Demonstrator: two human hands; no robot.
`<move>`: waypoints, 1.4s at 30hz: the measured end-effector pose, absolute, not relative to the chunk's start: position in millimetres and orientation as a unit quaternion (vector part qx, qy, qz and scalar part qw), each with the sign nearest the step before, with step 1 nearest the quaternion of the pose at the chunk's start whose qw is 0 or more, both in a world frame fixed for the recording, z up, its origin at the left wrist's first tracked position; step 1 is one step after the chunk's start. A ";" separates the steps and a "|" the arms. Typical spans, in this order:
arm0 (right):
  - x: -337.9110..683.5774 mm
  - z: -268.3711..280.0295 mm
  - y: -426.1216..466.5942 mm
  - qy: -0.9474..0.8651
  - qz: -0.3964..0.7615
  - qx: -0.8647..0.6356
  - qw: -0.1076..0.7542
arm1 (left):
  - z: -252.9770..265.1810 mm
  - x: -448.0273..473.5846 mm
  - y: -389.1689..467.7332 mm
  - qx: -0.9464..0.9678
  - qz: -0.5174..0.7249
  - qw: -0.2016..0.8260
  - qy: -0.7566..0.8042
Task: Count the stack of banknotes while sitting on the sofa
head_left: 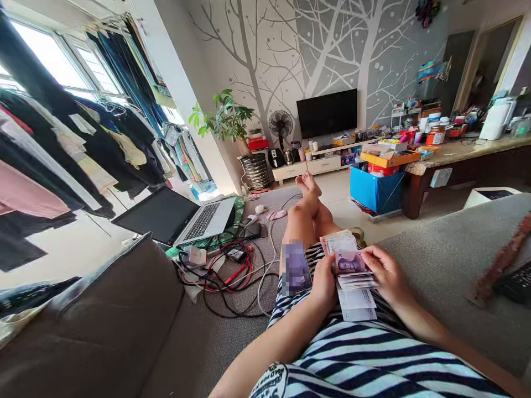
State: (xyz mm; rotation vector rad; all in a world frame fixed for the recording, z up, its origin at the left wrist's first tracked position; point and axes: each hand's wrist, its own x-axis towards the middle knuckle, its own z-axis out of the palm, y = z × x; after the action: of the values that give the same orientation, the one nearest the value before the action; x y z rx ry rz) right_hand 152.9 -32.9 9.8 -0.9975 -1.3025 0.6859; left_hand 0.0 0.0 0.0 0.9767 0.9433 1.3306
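Note:
Between my two hands is a purple banknote (349, 263) marked with a 5 and a portrait. My left hand (324, 279) pinches its left edge, and my right hand (384, 271) grips its right edge. Below it, a fanned stack of pale banknotes (357, 298) lies against my striped clothing; which fingers touch that stack is hard to see. More banknotes (338, 242) lie just beyond my hands, on my lap. On my left thigh rests a phone-like flat purple thing (295, 268), partly blurred out.
Left of my legs, an open laptop (203, 218) stands beside tangled cables (236, 276) on the grey sofa (232, 337). A remote control (516, 282) lies at the right. Farther off are a blue storage box (375, 190), a cluttered table (468, 146) and a television (327, 113).

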 end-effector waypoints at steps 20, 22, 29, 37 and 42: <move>151.3 4.0 -30.7 -0.560 0.323 -0.426 0.632 | 15.8 7.3 -8.7 0.318 0.578 0.679 0.322; 150.8 3.2 -30.5 -0.556 0.337 -0.417 0.636 | 17.8 7.9 -9.9 0.309 0.583 0.681 0.317; 153.0 -4.8 -21.6 -0.537 0.323 -0.474 0.619 | 22.4 7.9 -12.7 0.309 0.574 0.689 0.316; 154.4 -7.0 -20.5 -0.571 0.285 -0.484 0.599 | 16.5 7.6 -12.2 0.297 0.572 0.696 0.315; 151.7 -1.7 -24.9 -0.573 0.290 -0.466 0.609 | 13.7 7.8 -9.8 0.305 0.584 0.684 0.312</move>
State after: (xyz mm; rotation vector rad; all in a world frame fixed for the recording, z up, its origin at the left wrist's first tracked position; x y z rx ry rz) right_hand 151.7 -24.9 -1.7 -1.0757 -1.3231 0.6705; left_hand 7.8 -9.8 13.7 0.6842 0.6997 1.3091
